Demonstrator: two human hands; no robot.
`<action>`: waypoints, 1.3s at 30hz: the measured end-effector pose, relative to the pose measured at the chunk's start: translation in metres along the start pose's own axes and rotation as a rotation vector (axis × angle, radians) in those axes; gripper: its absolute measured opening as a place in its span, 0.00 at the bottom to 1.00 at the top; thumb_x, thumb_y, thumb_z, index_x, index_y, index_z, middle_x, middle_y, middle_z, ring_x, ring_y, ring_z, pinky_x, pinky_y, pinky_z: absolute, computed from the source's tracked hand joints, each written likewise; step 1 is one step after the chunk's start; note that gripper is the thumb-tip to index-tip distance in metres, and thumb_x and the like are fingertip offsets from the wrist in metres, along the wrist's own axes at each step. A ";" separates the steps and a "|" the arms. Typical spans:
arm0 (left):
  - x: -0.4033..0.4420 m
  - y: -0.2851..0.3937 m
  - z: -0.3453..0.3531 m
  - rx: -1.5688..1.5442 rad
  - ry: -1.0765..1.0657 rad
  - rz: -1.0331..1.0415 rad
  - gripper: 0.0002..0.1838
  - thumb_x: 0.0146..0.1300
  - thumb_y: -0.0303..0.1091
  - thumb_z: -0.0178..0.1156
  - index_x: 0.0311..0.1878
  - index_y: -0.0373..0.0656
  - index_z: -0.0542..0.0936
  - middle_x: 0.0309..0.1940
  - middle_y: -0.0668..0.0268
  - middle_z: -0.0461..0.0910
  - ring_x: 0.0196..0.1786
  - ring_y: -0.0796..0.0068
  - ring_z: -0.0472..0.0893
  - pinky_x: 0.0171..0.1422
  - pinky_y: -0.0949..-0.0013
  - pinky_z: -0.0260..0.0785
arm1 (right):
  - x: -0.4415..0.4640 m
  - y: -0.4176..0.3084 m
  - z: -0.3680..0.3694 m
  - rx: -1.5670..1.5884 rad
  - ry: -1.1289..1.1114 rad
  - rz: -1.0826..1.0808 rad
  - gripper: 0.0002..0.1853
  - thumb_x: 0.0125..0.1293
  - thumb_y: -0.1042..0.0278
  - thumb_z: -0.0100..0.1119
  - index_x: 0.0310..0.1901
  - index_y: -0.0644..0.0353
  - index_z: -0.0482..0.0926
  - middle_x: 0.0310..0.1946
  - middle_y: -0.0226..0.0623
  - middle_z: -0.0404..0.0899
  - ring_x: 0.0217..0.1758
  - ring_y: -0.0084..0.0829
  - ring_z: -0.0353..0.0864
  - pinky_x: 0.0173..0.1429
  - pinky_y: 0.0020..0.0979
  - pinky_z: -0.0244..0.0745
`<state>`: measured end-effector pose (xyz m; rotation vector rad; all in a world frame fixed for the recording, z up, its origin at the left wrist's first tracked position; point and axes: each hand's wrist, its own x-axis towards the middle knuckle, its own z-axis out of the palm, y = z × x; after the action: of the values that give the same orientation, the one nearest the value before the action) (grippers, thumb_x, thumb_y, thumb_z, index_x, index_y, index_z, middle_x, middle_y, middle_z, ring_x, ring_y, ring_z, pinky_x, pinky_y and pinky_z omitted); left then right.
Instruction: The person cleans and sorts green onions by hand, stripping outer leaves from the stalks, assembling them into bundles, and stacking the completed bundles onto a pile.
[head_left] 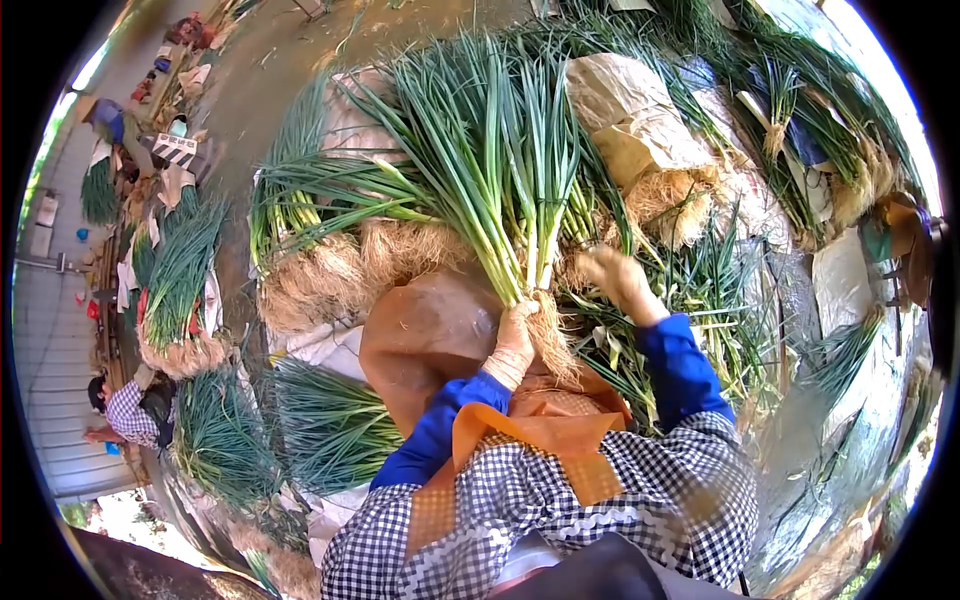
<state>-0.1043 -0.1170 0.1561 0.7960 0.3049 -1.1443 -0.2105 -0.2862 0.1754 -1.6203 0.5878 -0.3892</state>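
Note:
My left hand [514,338] is closed around a bunch of green onions [520,245] just above its roots. The long green leaves fan out upward and away from me, and the pale stringy roots [551,335] hang down beside my fingers. My right hand [618,280] is a little to the right of the bunch, close to the roots of other green onions lying behind it. Its fingers point left and are smeared, so their grip is unclear. A brown apron [420,325] covers my lap beneath the bunch.
Root-heavy green onion piles [315,280] lie ahead on the left. A paper-wrapped bundle [640,125] is ahead on the right. Loose leaves and trimmings [715,300] cover the ground at my right. Another person [135,412] sits at far left beside more green onions [220,425].

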 end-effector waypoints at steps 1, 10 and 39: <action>-0.003 0.001 -0.001 0.031 -0.012 0.007 0.13 0.50 0.25 0.52 0.41 0.36 0.75 0.32 0.61 0.77 0.35 0.65 0.78 0.42 0.64 0.74 | 0.019 0.005 0.000 0.057 0.175 -0.152 0.26 0.56 0.46 0.58 0.50 0.58 0.73 0.36 0.41 0.79 0.39 0.39 0.79 0.42 0.35 0.74; -0.002 0.005 -0.009 0.043 0.007 0.031 0.14 0.47 0.24 0.53 0.41 0.36 0.75 0.33 0.62 0.77 0.37 0.66 0.78 0.46 0.66 0.73 | 0.101 -0.060 -0.026 0.032 -0.295 -0.012 0.10 0.62 0.67 0.50 0.23 0.56 0.70 0.18 0.23 0.65 0.19 0.15 0.62 0.21 0.18 0.53; -0.189 0.275 0.091 -0.203 -0.749 0.082 0.23 0.62 0.36 0.51 0.58 0.37 0.64 0.45 0.58 0.71 0.36 0.77 0.71 0.35 0.77 0.68 | 0.004 -0.002 -0.017 0.131 0.015 0.127 0.15 0.64 0.60 0.51 0.42 0.64 0.77 0.36 0.37 0.78 0.39 0.26 0.75 0.42 0.26 0.71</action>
<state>0.0487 0.0008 0.4432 0.1646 -0.2343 -1.2294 -0.2161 -0.3021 0.1788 -1.4478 0.6593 -0.3387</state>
